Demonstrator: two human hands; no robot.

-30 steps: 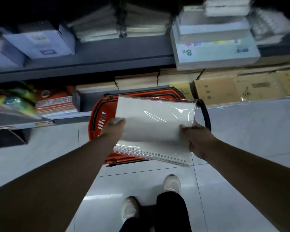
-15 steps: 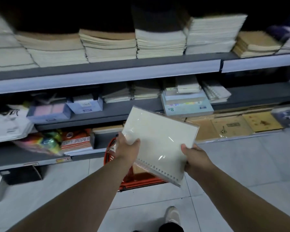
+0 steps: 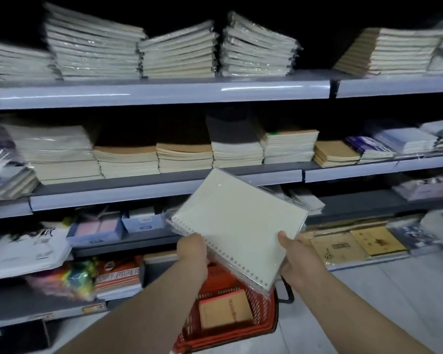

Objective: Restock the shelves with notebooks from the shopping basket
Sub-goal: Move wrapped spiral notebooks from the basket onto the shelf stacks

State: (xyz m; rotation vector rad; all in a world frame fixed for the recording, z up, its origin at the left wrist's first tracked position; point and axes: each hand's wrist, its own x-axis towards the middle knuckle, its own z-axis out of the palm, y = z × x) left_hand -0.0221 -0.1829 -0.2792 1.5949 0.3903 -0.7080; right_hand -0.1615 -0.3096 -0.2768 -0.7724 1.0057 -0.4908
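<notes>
Notebook in hand: the wrapped spiral notebook (image 3: 238,223) is gripped at its coil edge by my left hand (image 3: 192,251) and at its lower corner by my right hand (image 3: 296,259). It is held tilted in the air before the middle shelf (image 3: 164,185), above the red basket (image 3: 264,310), where a brown notebook (image 3: 225,311) lies. I judge this the carry-to-shelf step. Next I must find the matching pile, probably among the wrapped white stacks (image 3: 177,52) up top, then level it and lay it on.

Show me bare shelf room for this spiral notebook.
Top shelf: a dark gap between the wrapped stack and the tan-edged stack. Third shelf down: bare grey deck right of the spiral notebook. Middle shelf is packed stack to stack.
</notes>
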